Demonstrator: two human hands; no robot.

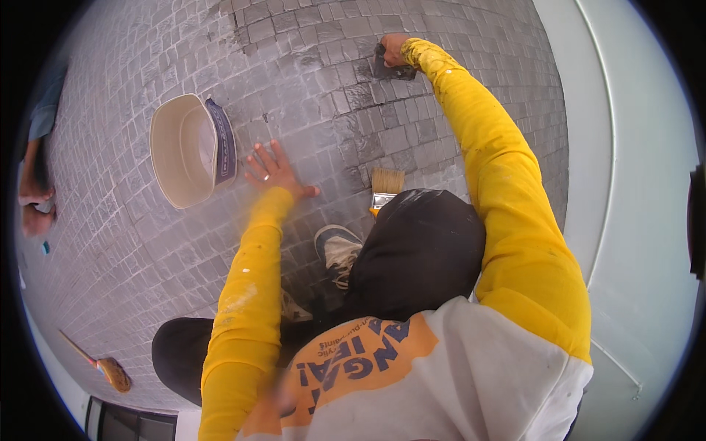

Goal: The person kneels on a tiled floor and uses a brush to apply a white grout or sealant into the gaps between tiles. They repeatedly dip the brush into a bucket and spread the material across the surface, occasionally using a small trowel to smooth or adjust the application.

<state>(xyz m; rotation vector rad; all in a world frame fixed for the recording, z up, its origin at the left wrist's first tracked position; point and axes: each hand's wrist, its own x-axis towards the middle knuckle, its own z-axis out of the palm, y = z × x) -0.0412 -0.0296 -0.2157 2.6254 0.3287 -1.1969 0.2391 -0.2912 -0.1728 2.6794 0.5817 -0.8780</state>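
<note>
My left hand (276,174) rests with fingers spread on the grey cobble-patterned floor (309,132), just right of a cream plastic bucket (176,151) with a dark band. My right hand (393,50) reaches up the picture and grips a dark, flat pad or tool (384,70) against the floor, whose surface is darker and wet-looking there. A wide paintbrush (386,182) lies beside my bent knee, its handle partly hidden.
Another person's bare feet (37,213) are at the far left, beside a small teal object (46,246). A brush with a long handle (114,373) lies at lower left. A pale wall (640,220) with a thin pipe runs along my right.
</note>
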